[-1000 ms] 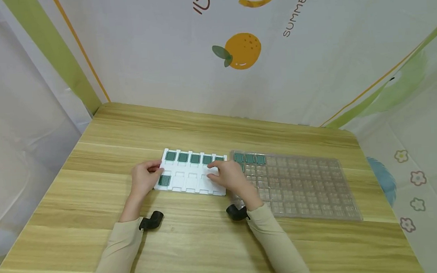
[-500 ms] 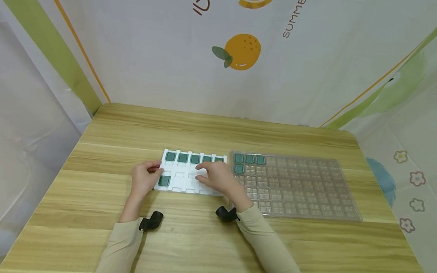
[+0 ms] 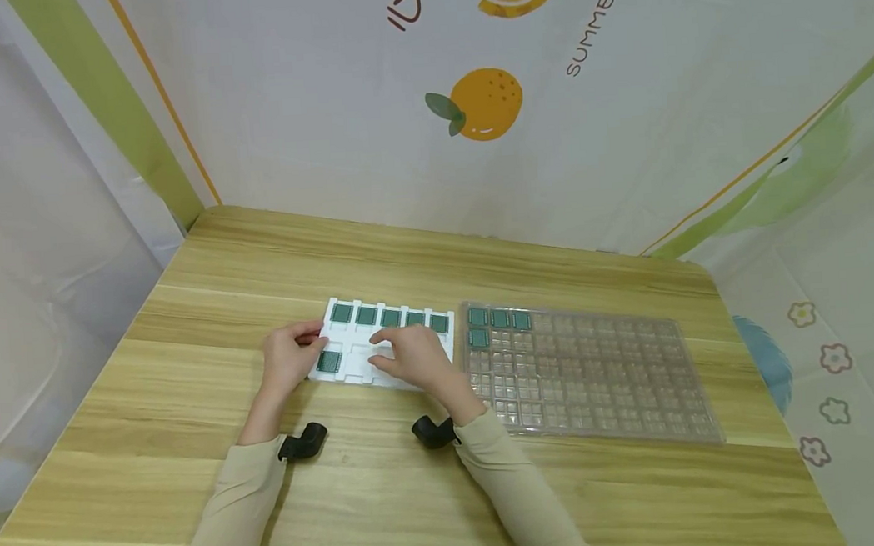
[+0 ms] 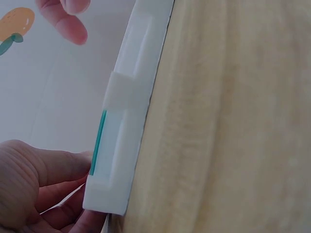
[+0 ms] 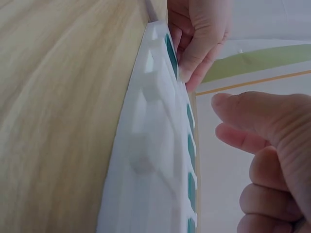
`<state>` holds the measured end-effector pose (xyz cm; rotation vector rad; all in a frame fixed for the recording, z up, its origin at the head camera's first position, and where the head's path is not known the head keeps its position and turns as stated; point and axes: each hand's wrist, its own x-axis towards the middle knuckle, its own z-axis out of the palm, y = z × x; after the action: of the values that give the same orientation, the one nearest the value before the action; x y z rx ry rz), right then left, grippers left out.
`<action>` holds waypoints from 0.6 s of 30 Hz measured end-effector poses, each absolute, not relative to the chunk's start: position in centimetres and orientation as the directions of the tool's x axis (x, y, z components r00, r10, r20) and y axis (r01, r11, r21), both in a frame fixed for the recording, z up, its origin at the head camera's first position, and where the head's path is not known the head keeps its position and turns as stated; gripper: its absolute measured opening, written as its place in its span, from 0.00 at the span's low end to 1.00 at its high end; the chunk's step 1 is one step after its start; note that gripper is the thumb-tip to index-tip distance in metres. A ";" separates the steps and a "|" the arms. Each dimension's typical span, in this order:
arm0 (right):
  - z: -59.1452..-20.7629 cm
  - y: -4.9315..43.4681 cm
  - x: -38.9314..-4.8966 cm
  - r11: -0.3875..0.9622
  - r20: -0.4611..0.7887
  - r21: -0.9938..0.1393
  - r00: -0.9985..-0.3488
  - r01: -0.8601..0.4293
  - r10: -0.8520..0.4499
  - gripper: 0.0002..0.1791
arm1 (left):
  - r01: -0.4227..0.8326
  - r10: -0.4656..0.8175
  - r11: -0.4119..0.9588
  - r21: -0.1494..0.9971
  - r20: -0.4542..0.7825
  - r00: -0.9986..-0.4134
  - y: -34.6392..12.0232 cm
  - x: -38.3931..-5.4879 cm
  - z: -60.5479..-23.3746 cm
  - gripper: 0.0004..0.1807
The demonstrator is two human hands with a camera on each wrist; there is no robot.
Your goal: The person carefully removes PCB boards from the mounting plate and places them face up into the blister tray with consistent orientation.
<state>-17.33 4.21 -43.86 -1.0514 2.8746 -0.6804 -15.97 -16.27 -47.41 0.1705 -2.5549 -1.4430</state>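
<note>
My left hand [image 3: 286, 356] grips the left end of a white plastic tray [image 3: 359, 351], thumb on top at the edge, as the left wrist view also shows. Small green circuit-board squares fill the tray's back row, and one green square [image 3: 329, 361] sits in the front row at the left. Above the tray's front row is my right hand [image 3: 414, 355], thumb and forefinger apart with nothing between them. Its other fingers are curled in the right wrist view. Part of the front row is hidden beneath this hand.
A clear plastic tray [image 3: 601, 371] with many small pockets lies to the right, close beside the white one. Several green squares [image 3: 500, 317] sit in its back left corner. A black wrist mount [image 3: 433, 432] juts from each sleeve. Printed curtains surround the wooden table [image 3: 369, 511].
My right hand has moved left over the white tray, uncovering the back row's right-hand green square and one in the clear tray. The left hand stays put.
</note>
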 end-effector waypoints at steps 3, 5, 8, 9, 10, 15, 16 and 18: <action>-43.8 3.7 -17.3 0.675 0.144 -0.404 -0.772 -0.617 -0.620 0.13 | 0.001 -0.197 0.517 0.856 0.120 -0.973 -16.3 -16.0 -47.4 0.12; -43.8 3.3 -17.3 0.676 0.148 -0.395 -0.770 -0.621 -0.621 0.13 | 0.000 -0.196 0.514 0.858 0.117 -0.974 -16.3 -16.0 -47.3 0.12; -43.9 2.8 -17.4 0.680 0.155 -0.373 -0.765 -0.631 -0.624 0.14 | -0.001 -0.194 0.510 0.860 0.113 -0.974 -16.3 -16.0 -47.3 0.12; -43.9 2.6 -17.4 0.682 0.155 -0.364 -0.764 -0.634 -0.627 0.14 | -0.002 -0.195 0.509 0.861 0.113 -0.974 -16.3 -16.0 -47.3 0.12; -44.0 2.4 -17.4 0.683 0.152 -0.361 -0.763 -0.635 -0.628 0.14 | 0.000 -0.193 0.508 0.861 0.114 -0.975 -16.3 -16.0 -47.3 0.12; -44.3 1.6 -17.3 0.681 0.141 -0.362 -0.760 -0.636 -0.635 0.14 | 0.017 -0.186 0.517 0.856 0.132 -0.974 -16.3 -15.9 -47.3 0.12; -44.3 1.4 -17.2 0.682 0.141 -0.361 -0.760 -0.636 -0.634 0.14 | 0.020 -0.185 0.519 0.854 0.135 -0.973 -16.3 -15.9 -47.3 0.11; -44.4 1.1 -17.2 0.688 0.139 -0.349 -0.761 -0.637 -0.634 0.14 | 0.024 -0.184 0.522 0.853 0.140 -0.973 -16.3 -15.9 -47.2 0.11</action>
<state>-17.21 1.13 -44.43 -1.0889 2.8928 -0.6025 -15.88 -16.32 -47.23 0.1355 -2.5491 -1.4329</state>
